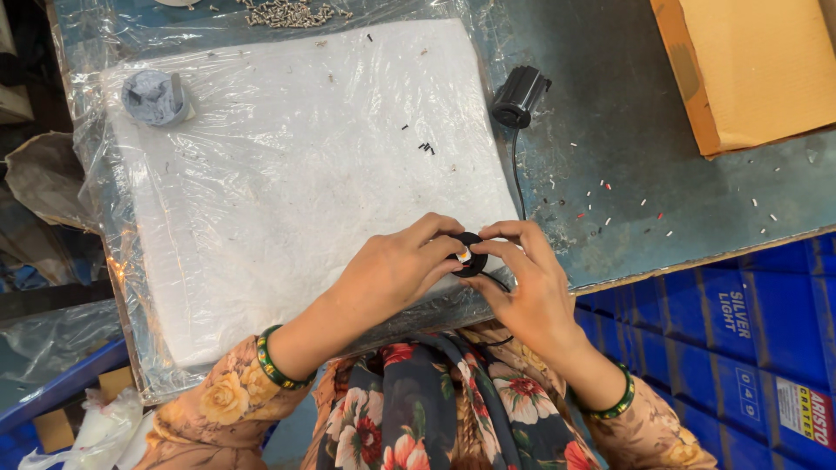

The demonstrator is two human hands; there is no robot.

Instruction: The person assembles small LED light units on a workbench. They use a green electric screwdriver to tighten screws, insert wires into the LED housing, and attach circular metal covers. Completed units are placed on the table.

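Blue-grey and scuffed, the bench [610, 130] carries a white fibrous pad under clear plastic film [296, 174], with small coloured bits scattered to its right. Over the pad's near edge both hands meet on a small black round part [470, 254] — the left hand [396, 274] pinches it from one side, the right hand [527, 283] from the other, each grip closed on it with fingertips. A thin black cable runs from there up to a black cylindrical piece [519, 96] beside the pad. A cardboard box [749, 70] sits at the far right — a grey lump [154, 96] lies on the pad's far left corner, and blue crates [740, 331] stand below the bench edge.
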